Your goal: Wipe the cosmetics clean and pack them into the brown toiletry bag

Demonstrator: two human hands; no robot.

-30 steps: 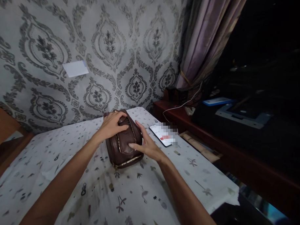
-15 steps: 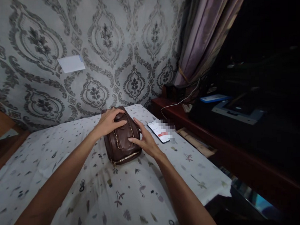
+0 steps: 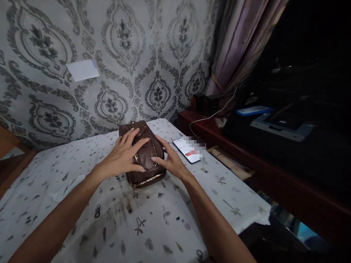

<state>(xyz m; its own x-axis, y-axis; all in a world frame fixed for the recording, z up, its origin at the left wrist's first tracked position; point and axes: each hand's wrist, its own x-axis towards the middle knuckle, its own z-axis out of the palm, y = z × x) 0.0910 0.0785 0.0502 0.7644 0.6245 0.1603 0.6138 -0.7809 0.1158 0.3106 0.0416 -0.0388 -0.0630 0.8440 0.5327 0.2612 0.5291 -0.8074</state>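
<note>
A small brown leather handbag (image 3: pixel 147 161) with gold zips lies on the patterned cloth in the middle of the view. My left hand (image 3: pixel 123 154) rests over its left side and top, fingers spread, thumb near the front zip. On the opposite side my right hand (image 3: pixel 170 160) grips the bag's edge, thumb on the upper face and fingers along the flank. Part of the bag is covered by my hands.
To the right of the bag a phone (image 3: pixel 187 150) with a lit screen lies on the white tablecloth (image 3: pixel 156 228). A dark red wooden desk (image 3: pixel 204 126) with a white cable (image 3: pixel 215 114) runs along the right. Patterned wallpaper rises behind, with a purple curtain (image 3: pixel 235 41) beside it.
My left hand has slid back toward the left and nearer to me, its fingers spreading wider and showing more of the bag's top. My right hand keeps its place on the bag.
</note>
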